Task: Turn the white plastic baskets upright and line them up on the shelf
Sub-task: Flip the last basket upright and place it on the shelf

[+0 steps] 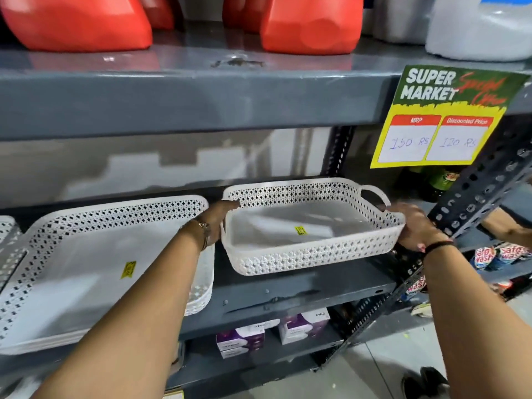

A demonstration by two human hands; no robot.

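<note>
A white plastic basket (311, 254) with a pierced wall and a yellow sticker inside is upright, tilted slightly, just above the grey shelf (302, 289). My left hand (216, 223) grips its left handle and my right hand (414, 226) grips its right end below the loop handle. To the left, a larger white basket (86, 254) sits upright on the same shelf, seemingly on a stack of others. At the far left edge a sliver of one more white basket (7, 234) shows.
The shelf above (201, 105) carries red and white jugs and a hanging price sign (443, 119). A perforated steel upright (472, 194) stands right beside my right hand. Purple boxes (273, 332) sit on the shelf below; detergent packs (501, 254) lie to the right.
</note>
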